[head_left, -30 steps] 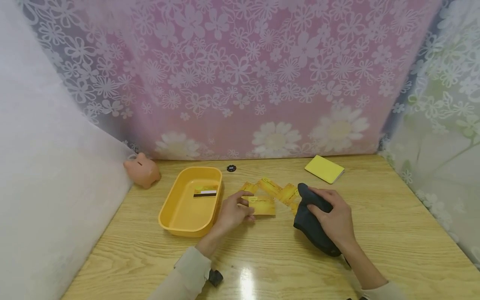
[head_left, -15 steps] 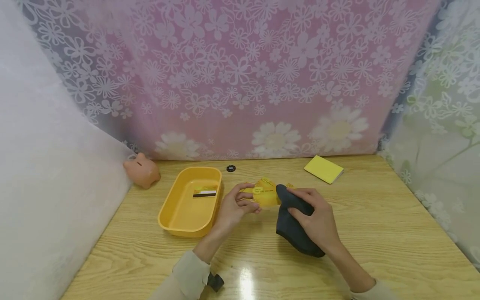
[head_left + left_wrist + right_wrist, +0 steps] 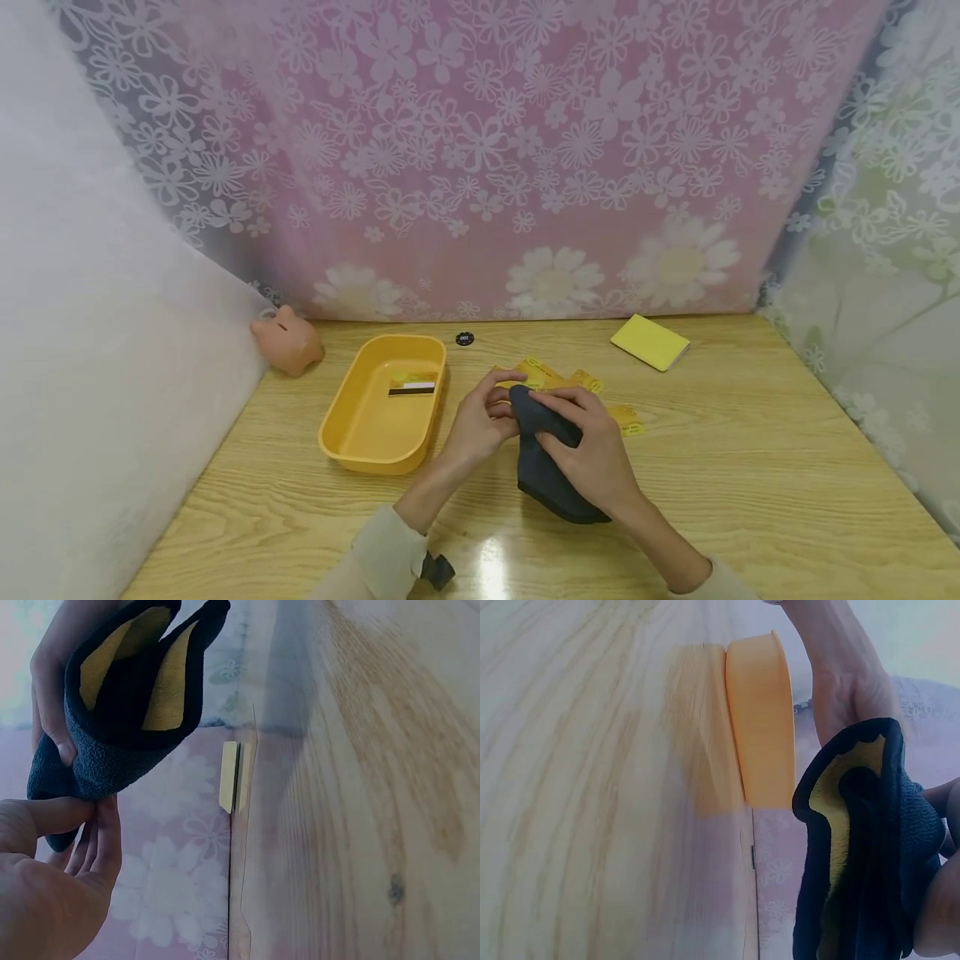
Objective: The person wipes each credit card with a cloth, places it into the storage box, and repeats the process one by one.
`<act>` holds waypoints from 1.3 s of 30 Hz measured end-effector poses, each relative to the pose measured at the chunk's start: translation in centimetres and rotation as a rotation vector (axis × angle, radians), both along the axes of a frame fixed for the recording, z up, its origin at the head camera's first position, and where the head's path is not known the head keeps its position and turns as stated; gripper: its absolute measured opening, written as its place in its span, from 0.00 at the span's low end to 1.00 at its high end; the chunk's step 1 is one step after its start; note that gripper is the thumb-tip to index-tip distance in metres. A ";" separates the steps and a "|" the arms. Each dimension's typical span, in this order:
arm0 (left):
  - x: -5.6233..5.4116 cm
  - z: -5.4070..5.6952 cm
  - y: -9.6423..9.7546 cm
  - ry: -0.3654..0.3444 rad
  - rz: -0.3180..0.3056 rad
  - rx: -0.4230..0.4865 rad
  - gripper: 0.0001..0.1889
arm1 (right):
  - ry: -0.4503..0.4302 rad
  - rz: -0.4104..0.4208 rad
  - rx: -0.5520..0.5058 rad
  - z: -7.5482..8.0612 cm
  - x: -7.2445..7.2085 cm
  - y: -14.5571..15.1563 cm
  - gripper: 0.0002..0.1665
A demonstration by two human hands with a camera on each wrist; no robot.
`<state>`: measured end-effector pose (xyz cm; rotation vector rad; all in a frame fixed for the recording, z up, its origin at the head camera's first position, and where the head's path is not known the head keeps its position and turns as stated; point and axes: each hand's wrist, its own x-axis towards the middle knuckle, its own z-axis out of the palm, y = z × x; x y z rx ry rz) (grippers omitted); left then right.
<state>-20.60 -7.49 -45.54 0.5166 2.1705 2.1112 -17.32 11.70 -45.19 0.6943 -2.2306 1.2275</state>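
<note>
A dark blue fleece cloth (image 3: pixel 557 462) with black trim and a yellow lining hangs folded over the table, gripped by my right hand (image 3: pixel 596 454). Its folds and the yellow lining (image 3: pixel 169 690) show in the left wrist view. My left hand (image 3: pixel 478 425) meets the cloth's left end, its thumb and fingers pinched together there. The yellow card that this hand held a moment earlier is hidden behind the cloth and fingers. Several yellow printed cards lie on the table behind the hands, one of them a card (image 3: pixel 628 421) right of my right hand.
An orange tray (image 3: pixel 367 433) stands left of my left hand, with a striped card (image 3: pixel 412 386) in it. Farther back are a piggy bank (image 3: pixel 287 342), a black 100 chip (image 3: pixel 465 338) and a yellow notebook (image 3: pixel 650 342). Flowered curtains enclose the table (image 3: pixel 750 467).
My right hand has brought the cloth leftward to my left hand, covering the held card. My left hand has lifted slightly from lower down. A card at the right has come into sight.
</note>
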 end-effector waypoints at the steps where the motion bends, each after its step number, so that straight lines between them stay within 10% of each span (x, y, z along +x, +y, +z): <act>1: 0.0 0.0 0.0 0.010 0.002 -0.001 0.28 | 0.003 -0.002 0.002 0.0 0.0 0.0 0.35; 15: 0.2 -0.3 -0.5 -0.041 0.008 0.149 0.30 | 0.013 -0.130 0.013 -0.2 -0.9 3.1 0.34; 27: 0.1 -0.5 -1.2 -0.031 0.039 0.090 0.31 | 0.001 -0.250 -0.031 0.4 -1.7 5.5 0.33; 39: -0.1 -0.3 -0.8 -0.042 0.061 0.129 0.32 | 0.039 -0.093 -0.028 0.9 -1.0 2.5 0.35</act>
